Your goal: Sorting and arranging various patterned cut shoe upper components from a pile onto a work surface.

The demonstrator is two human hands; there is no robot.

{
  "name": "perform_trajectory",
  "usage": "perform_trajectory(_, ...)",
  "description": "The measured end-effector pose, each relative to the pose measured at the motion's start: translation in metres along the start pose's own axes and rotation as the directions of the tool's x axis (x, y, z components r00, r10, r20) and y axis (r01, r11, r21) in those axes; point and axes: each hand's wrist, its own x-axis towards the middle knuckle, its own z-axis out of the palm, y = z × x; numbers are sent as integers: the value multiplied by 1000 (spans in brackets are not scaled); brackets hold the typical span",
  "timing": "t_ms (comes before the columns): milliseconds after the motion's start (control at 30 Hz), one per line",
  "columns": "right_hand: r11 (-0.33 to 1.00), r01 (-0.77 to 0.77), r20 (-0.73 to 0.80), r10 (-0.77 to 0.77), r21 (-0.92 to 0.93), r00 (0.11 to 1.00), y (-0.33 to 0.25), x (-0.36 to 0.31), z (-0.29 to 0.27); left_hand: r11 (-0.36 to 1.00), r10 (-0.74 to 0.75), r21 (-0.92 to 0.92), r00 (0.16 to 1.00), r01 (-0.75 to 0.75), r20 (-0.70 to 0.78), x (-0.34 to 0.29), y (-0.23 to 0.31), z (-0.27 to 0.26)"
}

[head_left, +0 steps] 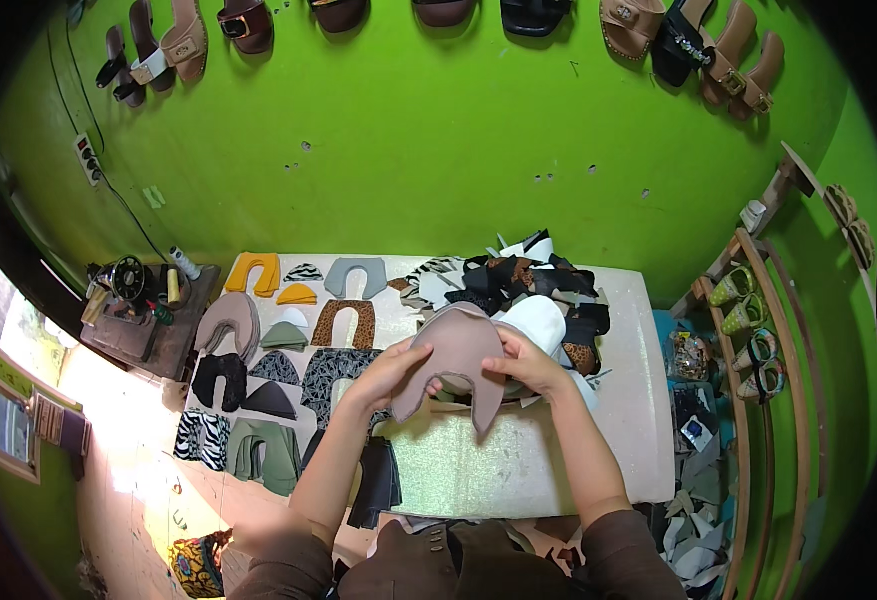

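Observation:
Both hands hold up a dusty-mauve U-shaped shoe upper piece [455, 345], its rounded end away from me and its two legs toward me. My left hand [388, 375] grips the left leg, thumb on top and fingers underneath. On the other leg my right hand [526, 364] is closed, thumb on the upper face. The edge looks layered, but I cannot tell how many pieces are in the grip. Just behind, a white rounded piece [536, 322] lies on the table [618, 420]. To the left lie a leopard-print U piece [344, 325] and a black-and-grey patterned piece [330, 380].
Several sorted cut pieces cover the table's left side, including a yellow U piece [254, 270] and green pieces [264, 455]. A scrap heap [523, 275] sits at the back. At left stands a sewing machine [130, 280]; at right, a wooden rack [743, 420] holds sandals.

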Motion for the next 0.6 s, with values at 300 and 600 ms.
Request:
perform_trajectory(300,987,-27,-220,-9,-161,976,20,-13,5,951,-208,252,973,178,98,-3,-37,-4)
perform_trajectory(600,999,-50,-321,50,10,946,35,-22,3,978,-171,125,984,164,43,-5,-52,1)
